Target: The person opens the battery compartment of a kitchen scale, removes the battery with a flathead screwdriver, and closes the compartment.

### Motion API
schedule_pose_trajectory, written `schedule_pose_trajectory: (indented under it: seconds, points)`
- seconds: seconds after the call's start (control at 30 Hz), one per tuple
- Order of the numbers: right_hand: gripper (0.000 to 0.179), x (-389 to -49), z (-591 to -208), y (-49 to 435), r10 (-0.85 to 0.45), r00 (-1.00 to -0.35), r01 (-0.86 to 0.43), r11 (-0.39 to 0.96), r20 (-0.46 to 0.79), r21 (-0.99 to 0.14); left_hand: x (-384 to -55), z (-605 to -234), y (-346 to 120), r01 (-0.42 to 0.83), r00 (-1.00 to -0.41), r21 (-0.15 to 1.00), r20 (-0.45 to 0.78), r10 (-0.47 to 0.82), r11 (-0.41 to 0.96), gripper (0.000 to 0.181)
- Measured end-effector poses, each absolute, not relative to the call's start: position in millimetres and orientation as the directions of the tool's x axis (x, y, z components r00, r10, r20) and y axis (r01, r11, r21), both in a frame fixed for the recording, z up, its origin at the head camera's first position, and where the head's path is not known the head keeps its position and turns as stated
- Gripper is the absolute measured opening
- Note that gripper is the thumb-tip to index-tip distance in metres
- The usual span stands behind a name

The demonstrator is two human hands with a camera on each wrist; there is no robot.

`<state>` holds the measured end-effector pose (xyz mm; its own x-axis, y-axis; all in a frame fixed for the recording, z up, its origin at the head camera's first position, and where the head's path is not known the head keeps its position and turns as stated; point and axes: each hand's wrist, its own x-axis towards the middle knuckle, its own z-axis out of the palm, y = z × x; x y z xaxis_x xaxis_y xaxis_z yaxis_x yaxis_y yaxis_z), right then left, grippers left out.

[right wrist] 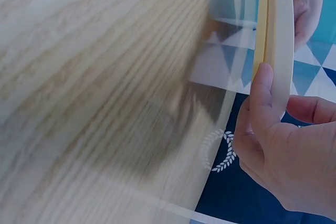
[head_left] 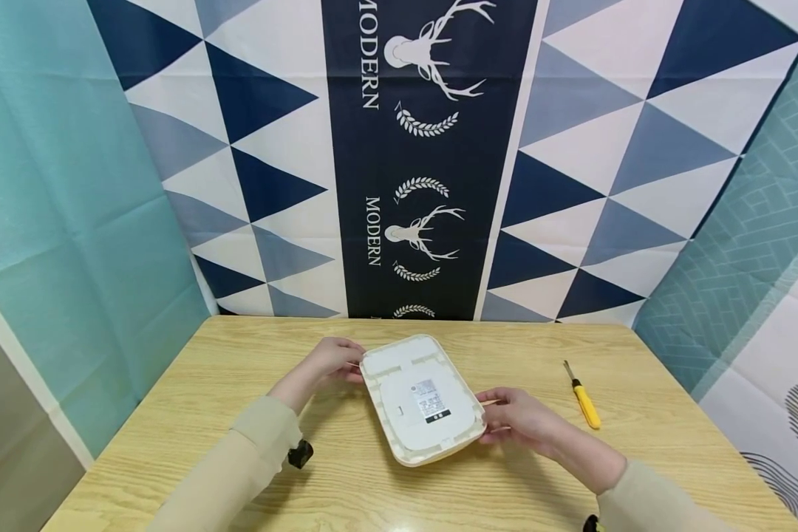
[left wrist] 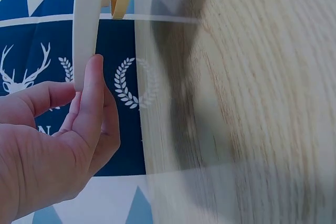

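Note:
A flat white plastic device (head_left: 406,428) with rounded corners is held tilted above the wooden table, between both hands. Its upward face carries a printed label (head_left: 431,399) with a black strip; the exact kind of device cannot be told. My left hand (head_left: 335,360) pinches its upper left edge, thumb on one side and fingers on the other, as the left wrist view shows. At the lower right edge my right hand (head_left: 515,420) pinches it the same way. A yellow band (right wrist: 260,24) shows along the underside in the right wrist view. The downward face is mostly hidden.
A screwdriver (head_left: 581,399) with a yellow handle lies on the table (head_left: 239,377) to the right of my right hand. Behind the table's far edge hangs a patterned cloth (head_left: 412,162). Teal cloth (head_left: 73,185) closes off the left side.

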<state>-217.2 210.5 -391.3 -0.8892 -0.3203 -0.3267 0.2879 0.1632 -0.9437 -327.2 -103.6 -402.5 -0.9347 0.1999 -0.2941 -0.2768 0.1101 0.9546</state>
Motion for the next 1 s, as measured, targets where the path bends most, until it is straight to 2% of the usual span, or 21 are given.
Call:
schedule_pose_trajectory:
  seconds: [0.23, 1.0]
  points:
    - [0.05, -223, -385, 214, -0.31, -0.901, 0.257, 0.18, -0.303, -0.949, -320, -399, -109, -0.281, -0.933, 0.958, -0.288, 0.216, 0.066, 0.024]
    - [0.042, -243, -371, 218, -0.258, -0.929, 0.206, 0.229, -0.264, -0.951, -294, -400, -124, -0.263, -0.941, 0.964, -0.267, 0.21, 0.045, 0.032]
